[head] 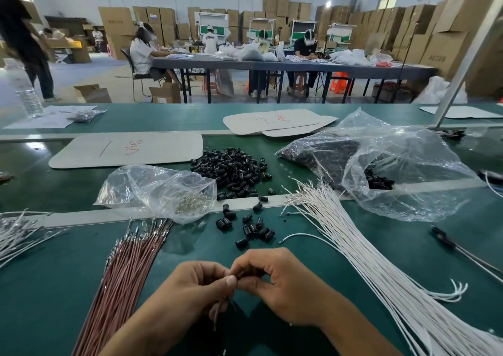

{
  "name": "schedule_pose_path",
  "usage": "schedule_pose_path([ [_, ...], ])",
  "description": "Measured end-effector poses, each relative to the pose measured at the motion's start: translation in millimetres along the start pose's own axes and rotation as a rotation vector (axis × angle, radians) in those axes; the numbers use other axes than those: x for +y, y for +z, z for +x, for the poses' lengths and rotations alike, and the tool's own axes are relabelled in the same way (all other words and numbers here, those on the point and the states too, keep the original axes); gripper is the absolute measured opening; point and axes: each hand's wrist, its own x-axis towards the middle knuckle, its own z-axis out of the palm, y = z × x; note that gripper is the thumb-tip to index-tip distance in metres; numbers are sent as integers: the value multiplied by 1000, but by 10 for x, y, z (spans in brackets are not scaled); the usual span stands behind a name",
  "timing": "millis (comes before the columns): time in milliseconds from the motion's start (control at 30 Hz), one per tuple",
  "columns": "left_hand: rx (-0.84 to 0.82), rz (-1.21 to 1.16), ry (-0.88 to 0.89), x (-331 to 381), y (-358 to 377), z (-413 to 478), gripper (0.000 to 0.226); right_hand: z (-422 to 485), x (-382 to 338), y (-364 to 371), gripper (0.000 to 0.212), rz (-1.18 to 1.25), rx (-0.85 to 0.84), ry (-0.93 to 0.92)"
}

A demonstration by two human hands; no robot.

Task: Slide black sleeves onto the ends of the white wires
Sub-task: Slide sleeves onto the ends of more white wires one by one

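My left hand [198, 287] and my right hand [275, 282] meet at the front middle of the green table. The right hand pinches a black sleeve [246, 273] between thumb and fingers. The left hand pinches a thin wire [217, 313] that hangs down below it; its colour looks reddish-brown. A bundle of white wires [362, 249] fans out to the right of my hands. Loose black sleeves [253, 229] lie just beyond my hands, and a bigger pile of sleeves [234, 169] sits further back.
A bundle of reddish-brown wires [125, 271] lies to the left. A clear bag of metal terminals [168, 189] and a larger clear bag of sleeves [381, 165] flank the pile. Cardboard sheets [128, 150] lie behind. More white wires [16, 235] at far left, a tool [446, 240] at right.
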Motion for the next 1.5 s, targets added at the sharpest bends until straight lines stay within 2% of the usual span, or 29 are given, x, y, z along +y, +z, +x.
schedule_pose_path([
  [100, 14, -42, 6, 7, 28, -6, 18, 14, 33, 24, 13, -21, 38, -10],
  [200, 39, -59, 27, 23, 58, -22, 25, 21, 75, 27, 16, -87, 85, -18],
  [333, 14, -93, 10, 74, 24, -81, 38, 18, 134, -41, 18, -93, 230, 5],
  [533, -79, -27, -21, 73, -18, -130, 21, 2, 203, -184, 24, -85, 480, 29],
  [633, -37, -7, 18, 62, -46, -121, 19, -2, 204, -192, 22, -97, 484, 4],
  [800, 89, -117, 88, 46, -80, -80, 20, 6, 184, -186, 22, -110, 484, -13],
  [1067, 154, -149, 122, 60, -73, -88, 14, -6, 117, -147, 19, -130, 509, -102],
  [1133, 170, -97, 112, 60, -80, -77, 11, -6, 120, -133, 15, -142, 510, -122],
  [1267, 135, 39, 139, 122, -85, -83, 24, 0, 119, -113, 14, -129, 503, -134],
  [1500, 181, 185, 208, 125, -52, -103, 14, 19, 117, -45, 16, -127, 470, -136],
])
